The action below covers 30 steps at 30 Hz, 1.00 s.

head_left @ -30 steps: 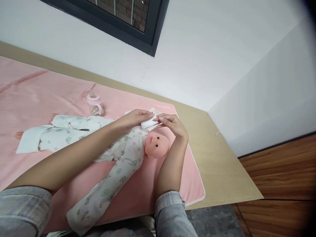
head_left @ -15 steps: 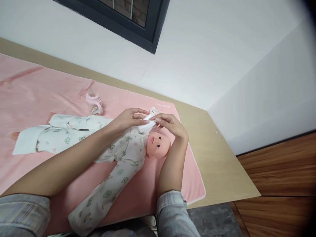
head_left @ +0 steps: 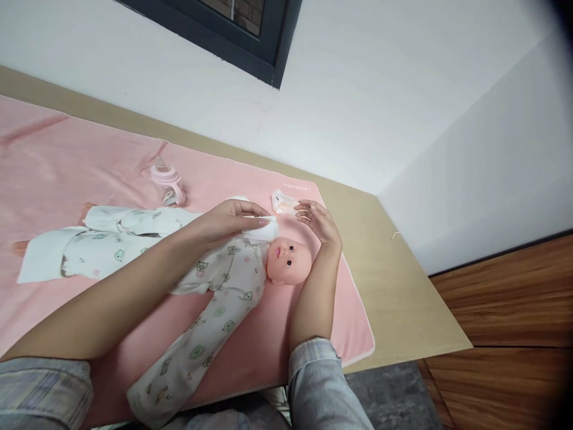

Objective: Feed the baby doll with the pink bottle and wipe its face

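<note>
A baby doll (head_left: 289, 261) in a patterned outfit lies on its back on the pink blanket (head_left: 107, 152), its head to the right. Over the doll's upper chest, my left hand (head_left: 235, 216) pinches a folded white cloth or wipe (head_left: 264, 228) between thumb and fingers. My right hand (head_left: 320, 221) is beyond the doll's head, fingers apart, with nothing visible in it. Its fingertips are beside a small printed plastic packet (head_left: 284, 203); whether they touch it I cannot tell. One patterned sleeve (head_left: 197, 352) stretches toward me.
A pink-lidded baby bottle (head_left: 168, 184) with a handle rests on the blanket at the far side. The wooden table (head_left: 403, 298) extends to the right, its far edge along the white wall (head_left: 340, 119). Wood-grain panels (head_left: 514, 292) stand at the right.
My right hand has let go of the white cloth and moved right, its fingers spreading. The small packet now shows more fully. My left hand keeps hold of the cloth.
</note>
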Available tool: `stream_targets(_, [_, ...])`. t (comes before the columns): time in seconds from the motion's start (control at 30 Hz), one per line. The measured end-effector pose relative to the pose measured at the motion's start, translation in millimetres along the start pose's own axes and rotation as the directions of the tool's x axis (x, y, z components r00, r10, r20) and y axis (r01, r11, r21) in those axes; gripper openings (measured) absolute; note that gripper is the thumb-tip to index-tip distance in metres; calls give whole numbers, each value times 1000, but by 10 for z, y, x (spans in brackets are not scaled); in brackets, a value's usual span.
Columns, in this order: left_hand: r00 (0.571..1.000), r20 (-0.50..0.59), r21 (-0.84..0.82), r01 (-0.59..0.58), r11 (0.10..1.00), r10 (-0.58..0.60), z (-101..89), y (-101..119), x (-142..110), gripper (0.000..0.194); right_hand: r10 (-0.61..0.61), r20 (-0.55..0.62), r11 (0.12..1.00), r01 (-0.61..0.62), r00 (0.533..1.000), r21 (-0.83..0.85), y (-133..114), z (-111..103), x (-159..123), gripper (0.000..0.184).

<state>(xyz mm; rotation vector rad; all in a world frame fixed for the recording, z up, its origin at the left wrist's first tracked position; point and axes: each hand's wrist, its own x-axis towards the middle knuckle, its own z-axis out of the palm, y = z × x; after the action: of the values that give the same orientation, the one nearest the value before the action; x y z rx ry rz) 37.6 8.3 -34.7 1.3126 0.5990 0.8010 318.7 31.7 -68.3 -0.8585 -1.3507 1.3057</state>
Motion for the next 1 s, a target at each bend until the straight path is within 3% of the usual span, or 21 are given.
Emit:
stream_targets(0.13, [997, 73, 323, -55, 945, 34, -2, 11, -17, 23, 84, -72, 988, -74, 994, 133, 397, -182, 11, 36])
stream_targets(0.3, [982, 186, 604, -141, 784, 33, 57, 13, -6, 21, 228, -63, 957, -212, 972, 197, 704, -151, 48, 35])
stream_targets(0.57, [987, 149, 789, -158, 594, 64, 183, -81, -31, 15, 296, -59, 946, -283, 954, 159, 733, -47, 77, 28])
stream_targets(0.83, [983, 171, 885, -184, 428, 70, 234, -123, -55, 13, 287, -47, 941, -272, 957, 202, 848, -110, 137, 27])
stream_targets(1.0, [975, 209, 897, -222, 382, 74, 257, -123, -68, 18, 293, -63, 939, -275, 954, 206, 880, -113, 159, 30])
